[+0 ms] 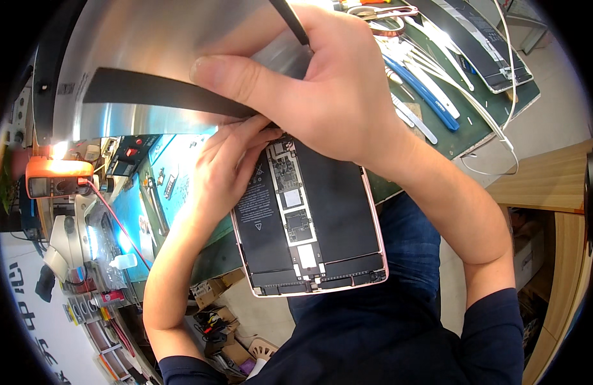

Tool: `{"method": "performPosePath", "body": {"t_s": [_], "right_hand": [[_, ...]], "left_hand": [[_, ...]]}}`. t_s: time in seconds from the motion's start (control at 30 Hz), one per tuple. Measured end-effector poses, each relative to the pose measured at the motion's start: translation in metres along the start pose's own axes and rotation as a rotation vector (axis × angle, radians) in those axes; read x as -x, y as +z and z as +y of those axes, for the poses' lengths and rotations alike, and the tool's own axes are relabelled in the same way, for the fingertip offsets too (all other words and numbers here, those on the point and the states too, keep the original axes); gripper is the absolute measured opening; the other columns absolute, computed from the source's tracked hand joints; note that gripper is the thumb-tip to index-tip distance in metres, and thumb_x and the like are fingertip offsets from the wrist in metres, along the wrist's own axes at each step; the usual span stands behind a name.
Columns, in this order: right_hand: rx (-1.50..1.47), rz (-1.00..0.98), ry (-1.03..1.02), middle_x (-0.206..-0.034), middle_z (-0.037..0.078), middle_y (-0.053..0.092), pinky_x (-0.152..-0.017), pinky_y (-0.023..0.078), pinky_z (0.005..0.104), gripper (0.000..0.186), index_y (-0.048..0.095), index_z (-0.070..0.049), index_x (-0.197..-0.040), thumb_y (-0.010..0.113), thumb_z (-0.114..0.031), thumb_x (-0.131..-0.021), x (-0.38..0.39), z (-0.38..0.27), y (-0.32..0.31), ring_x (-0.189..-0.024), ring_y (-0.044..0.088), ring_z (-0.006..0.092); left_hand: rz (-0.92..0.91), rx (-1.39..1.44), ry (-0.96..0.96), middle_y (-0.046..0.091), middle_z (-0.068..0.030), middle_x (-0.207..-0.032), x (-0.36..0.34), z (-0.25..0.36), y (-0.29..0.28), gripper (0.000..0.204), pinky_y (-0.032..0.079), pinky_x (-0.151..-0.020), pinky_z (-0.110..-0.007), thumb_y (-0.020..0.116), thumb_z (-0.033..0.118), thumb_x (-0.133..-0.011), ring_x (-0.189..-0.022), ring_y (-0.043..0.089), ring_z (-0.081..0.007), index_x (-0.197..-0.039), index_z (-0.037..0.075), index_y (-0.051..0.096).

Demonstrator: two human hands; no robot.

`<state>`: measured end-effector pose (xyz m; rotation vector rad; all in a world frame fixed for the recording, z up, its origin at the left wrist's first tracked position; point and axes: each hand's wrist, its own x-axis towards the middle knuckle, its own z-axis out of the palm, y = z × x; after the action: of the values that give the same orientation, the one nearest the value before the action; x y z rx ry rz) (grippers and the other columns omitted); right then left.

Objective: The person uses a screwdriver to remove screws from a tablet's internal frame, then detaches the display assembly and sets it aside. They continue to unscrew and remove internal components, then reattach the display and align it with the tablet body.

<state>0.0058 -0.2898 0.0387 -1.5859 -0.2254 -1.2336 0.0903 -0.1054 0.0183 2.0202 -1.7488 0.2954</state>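
Observation:
An opened tablet body (338, 212) with a pink rim lies at the middle, showing black batteries and a circuit board (290, 192) between them. From its far end, a display panel (142, 64) with a shiny silver back and black strips leans up to the left. My right hand (335, 90) grips the panel, thumb laid flat on its silver side. Below it, my left hand (226, 160) rests over the tablet's far left part, fingers bent in at the joint between panel and body. Its fingertips are hidden by my right hand, so what they pinch does not show.
Tweezers (415, 119), a blue-handled tool (425, 93), scissors (383, 19) and white cables crowd the green mat at the right. Another opened tablet (482, 45) lies at the far right. An orange meter (59, 176) with a red lead and a small bottle (123, 261) stand left.

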Motion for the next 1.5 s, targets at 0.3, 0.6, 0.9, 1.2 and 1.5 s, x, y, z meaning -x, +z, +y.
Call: {"method": "performPosePath", "body": {"t_s": [0.3,0.6,0.9,1.2,1.5], "right_hand": [[0.109,-0.034,-0.023,-0.071,0.011,0.072,-0.061,0.054,0.0346,0.028,0.079,-0.007,-0.091,0.083,-0.034,-0.082,0.005,-0.007,-0.003,-0.062,0.07,0.0278],[0.044,-0.014,-0.17,-0.073,0.012,0.072,-0.062,0.056,0.0346,0.031,0.077,-0.006,-0.093,0.086,-0.033,-0.081,0.01,0.004,-0.007,-0.064,0.072,0.0282],[0.059,-0.027,-0.124,-0.077,0.011,0.075,-0.064,0.057,0.0331,0.029,0.079,-0.006,-0.094,0.086,-0.032,-0.082,0.01,-0.002,-0.009,-0.066,0.074,0.0265],[0.001,-0.04,-0.018,-0.079,0.011,0.077,-0.066,0.057,0.0322,0.03,0.082,-0.006,-0.095,0.085,-0.034,-0.083,0.003,0.001,-0.006,-0.068,0.075,0.0239],[-0.047,-0.065,0.057,-0.08,0.011,0.078,-0.068,0.058,0.0325,0.029,0.082,-0.005,-0.095,0.083,-0.032,-0.084,0.005,-0.007,-0.01,-0.069,0.075,0.023]], "left_hand": [[0.017,-0.026,0.034,0.076,-0.0142,-0.107,0.006,-0.006,0.0,0.039,0.056,-0.089,-0.043,0.071,-0.007,-0.088,-0.1,0.071,-0.0347,-0.125,0.001,0.067],[0.02,0.015,0.073,0.074,-0.0166,-0.102,0.005,-0.005,0.001,0.034,0.057,-0.081,-0.044,0.073,-0.01,-0.083,-0.095,0.071,-0.0361,-0.116,-0.002,0.069],[0.016,-0.052,0.052,0.073,-0.0153,-0.103,0.003,0.001,0.0,0.037,0.056,-0.08,-0.044,0.072,-0.01,-0.084,-0.091,0.069,-0.0348,-0.12,-0.002,0.068],[-0.006,-0.072,0.064,0.074,-0.0122,-0.104,0.001,0.003,0.0,0.046,0.056,-0.082,-0.043,0.07,-0.009,-0.087,-0.092,0.068,-0.034,-0.131,0.001,0.061],[-0.021,-0.086,0.057,0.076,-0.0101,-0.106,0.002,0.003,0.002,0.051,0.056,-0.083,-0.043,0.068,-0.008,-0.089,-0.092,0.069,-0.0331,-0.137,0.003,0.057]]}}
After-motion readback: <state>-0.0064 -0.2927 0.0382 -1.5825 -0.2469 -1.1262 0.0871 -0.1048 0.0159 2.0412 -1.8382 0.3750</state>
